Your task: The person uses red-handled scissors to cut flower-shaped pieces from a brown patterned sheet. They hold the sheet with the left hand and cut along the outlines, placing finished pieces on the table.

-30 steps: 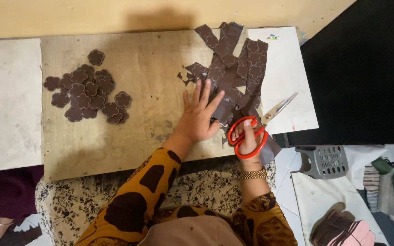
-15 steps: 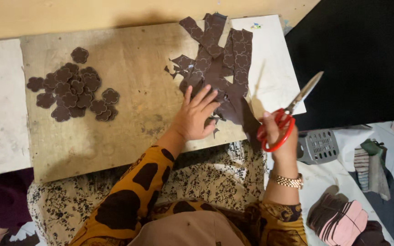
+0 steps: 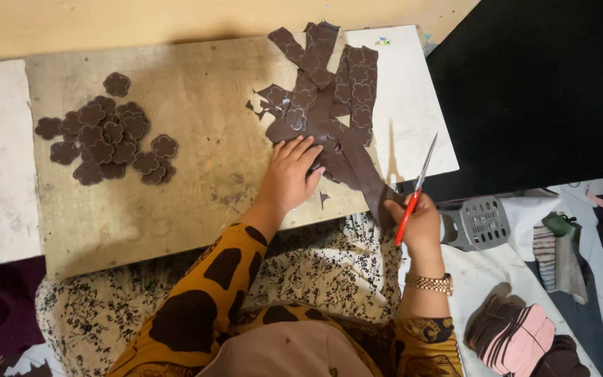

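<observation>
The right hand [image 3: 421, 225] is lowering, gripping red scissors [image 3: 414, 192]; the left hand [image 3: 289, 174] is pressing flat, open, on brown strips [image 3: 329, 105].

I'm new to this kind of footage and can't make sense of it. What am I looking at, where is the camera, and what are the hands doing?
There is no machine here. A person wears a camera on the head, so the picture looks down at that person's own two hands.

In front lies a wooden board. On its left side sits a pile of dark brown flower-shaped cutouts. Toward the right lie strips of the same brown material, stamped with flower outlines.

The left hand rests flat on the strips. The right hand, with a wristwatch, holds red-handled scissors at the board's edge. Whether the blades touch the strip is hard to tell.

A grey basket sits on the floor at the right.
</observation>
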A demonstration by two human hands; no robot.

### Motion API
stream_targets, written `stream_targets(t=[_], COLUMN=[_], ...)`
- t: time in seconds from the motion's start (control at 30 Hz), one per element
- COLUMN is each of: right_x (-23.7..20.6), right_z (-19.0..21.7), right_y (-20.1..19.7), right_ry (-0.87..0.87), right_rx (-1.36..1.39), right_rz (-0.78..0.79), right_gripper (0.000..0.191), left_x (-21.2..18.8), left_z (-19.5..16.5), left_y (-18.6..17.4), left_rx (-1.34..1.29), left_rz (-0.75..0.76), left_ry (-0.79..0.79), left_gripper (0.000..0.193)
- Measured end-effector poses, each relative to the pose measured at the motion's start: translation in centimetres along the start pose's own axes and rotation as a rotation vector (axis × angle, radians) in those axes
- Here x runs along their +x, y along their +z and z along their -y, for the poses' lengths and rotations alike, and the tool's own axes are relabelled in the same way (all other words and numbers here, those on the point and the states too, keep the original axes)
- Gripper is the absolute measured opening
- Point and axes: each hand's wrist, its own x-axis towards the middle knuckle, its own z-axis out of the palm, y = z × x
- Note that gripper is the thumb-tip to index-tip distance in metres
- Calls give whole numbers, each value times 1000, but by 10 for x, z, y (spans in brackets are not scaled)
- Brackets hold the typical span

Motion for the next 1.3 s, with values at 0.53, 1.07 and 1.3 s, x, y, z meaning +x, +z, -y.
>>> stream_targets(t=[0.53, 1.07, 1.3], right_x=[-13, 40, -3], right_z=[131, 114, 63], right_y=[46, 53, 68], right_ry=[-770, -553, -428], right_rx=[95, -95, -233], right_rz=[-105, -118, -140], right_gripper=[23, 24, 25], left_x=[-6, 1, 1], left_z=[8, 7, 4], left_y=[-3, -9, -11], left_rx=[89, 194, 151], left_rz=[110, 98, 12], left_ry=[-14, -147, -115], left_gripper=[46, 47, 47])
